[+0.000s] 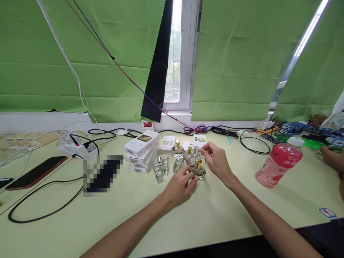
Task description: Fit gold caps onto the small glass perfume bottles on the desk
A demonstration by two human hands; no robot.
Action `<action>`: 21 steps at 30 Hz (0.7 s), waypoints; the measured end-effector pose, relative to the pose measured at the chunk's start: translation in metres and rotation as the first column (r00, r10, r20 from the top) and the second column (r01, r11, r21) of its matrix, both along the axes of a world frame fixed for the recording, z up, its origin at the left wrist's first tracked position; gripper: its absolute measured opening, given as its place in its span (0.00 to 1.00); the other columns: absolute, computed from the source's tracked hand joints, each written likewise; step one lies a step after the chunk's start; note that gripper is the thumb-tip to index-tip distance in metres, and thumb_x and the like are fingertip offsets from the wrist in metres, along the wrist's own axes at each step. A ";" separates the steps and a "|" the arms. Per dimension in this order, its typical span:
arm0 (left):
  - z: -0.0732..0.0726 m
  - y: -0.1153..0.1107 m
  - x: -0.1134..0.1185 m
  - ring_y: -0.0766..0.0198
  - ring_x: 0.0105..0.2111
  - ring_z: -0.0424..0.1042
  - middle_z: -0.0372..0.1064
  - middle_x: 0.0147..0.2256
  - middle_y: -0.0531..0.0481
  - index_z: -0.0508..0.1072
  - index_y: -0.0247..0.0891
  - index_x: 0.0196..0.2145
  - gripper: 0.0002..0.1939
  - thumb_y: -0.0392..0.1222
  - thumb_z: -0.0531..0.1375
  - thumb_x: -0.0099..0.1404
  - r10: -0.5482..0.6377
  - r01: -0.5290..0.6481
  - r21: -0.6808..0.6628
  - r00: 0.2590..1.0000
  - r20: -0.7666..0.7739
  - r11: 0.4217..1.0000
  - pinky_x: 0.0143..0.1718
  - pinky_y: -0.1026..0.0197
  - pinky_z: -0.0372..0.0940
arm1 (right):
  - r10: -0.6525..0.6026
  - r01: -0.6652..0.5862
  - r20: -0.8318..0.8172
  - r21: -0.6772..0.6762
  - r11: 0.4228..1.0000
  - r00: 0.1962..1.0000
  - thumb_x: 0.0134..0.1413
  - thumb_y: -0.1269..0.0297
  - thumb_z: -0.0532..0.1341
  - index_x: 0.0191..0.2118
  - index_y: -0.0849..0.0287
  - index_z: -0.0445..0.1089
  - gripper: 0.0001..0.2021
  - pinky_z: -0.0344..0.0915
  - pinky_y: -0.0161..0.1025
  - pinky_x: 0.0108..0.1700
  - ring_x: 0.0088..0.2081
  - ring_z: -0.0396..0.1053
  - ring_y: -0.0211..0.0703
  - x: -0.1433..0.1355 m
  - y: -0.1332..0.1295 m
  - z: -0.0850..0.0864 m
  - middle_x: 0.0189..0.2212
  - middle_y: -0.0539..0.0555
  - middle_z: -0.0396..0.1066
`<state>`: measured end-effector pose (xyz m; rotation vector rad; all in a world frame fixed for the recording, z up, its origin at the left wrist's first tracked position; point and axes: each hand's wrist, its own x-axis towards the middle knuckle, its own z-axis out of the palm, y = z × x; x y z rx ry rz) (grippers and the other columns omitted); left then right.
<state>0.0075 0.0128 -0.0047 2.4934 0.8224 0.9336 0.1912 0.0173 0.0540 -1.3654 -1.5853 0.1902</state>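
2 forearms (131, 227) cross tabletop's (228, 218) front edge. Hands apart, fingers bent: L hand (178, 185) touches gold-cap bottle (201, 173), R hand (219, 163) at silver-cap bottle (196, 150); can't tell re grip. Bottles mid-tabletop, twd back edge, w/ boxes (142, 144) behind & L.

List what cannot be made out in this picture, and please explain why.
All in the head view:
Front bottle: partly hidden by the left hand.
Dark thing left of the stacked boxes: blurred into squares.
Fine print on those boxes: too small.
Another person's hand: cut off by the right edge.
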 end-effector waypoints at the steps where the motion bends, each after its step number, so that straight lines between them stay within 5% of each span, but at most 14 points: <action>1: 0.000 0.000 0.000 0.71 0.24 0.63 0.66 0.41 0.46 0.72 0.38 0.31 0.13 0.43 0.51 0.71 -0.003 0.003 -0.001 1.000 -0.002 1.000 0.26 0.63 0.61 | -0.002 0.002 0.007 -0.002 1.000 1.000 0.60 0.59 0.58 0.29 0.56 0.65 0.10 0.57 0.35 0.28 0.22 0.64 0.38 0.000 0.000 -0.001 0.23 0.49 0.70; 10: 0.001 0.005 -0.003 0.71 0.24 0.65 0.68 0.41 0.47 0.72 0.39 0.33 0.12 0.42 0.52 0.71 0.056 -0.059 0.119 0.998 0.027 0.991 0.27 0.63 0.62 | -0.010 0.012 0.083 -0.029 1.000 0.996 0.63 0.55 0.56 0.27 0.55 0.60 0.14 0.53 0.35 0.26 0.21 0.60 0.38 0.002 0.003 -0.006 0.20 0.47 0.67; 21: 0.005 0.013 -0.007 0.73 0.24 0.66 0.66 0.43 0.46 0.71 0.39 0.40 0.07 0.41 0.54 0.71 0.303 -0.361 0.291 0.925 0.228 0.886 0.24 0.66 0.58 | -0.062 0.066 0.216 -0.011 0.998 0.975 0.63 0.47 0.54 0.22 0.56 0.56 0.23 0.51 0.35 0.26 0.21 0.57 0.37 0.002 0.001 -0.005 0.17 0.48 0.63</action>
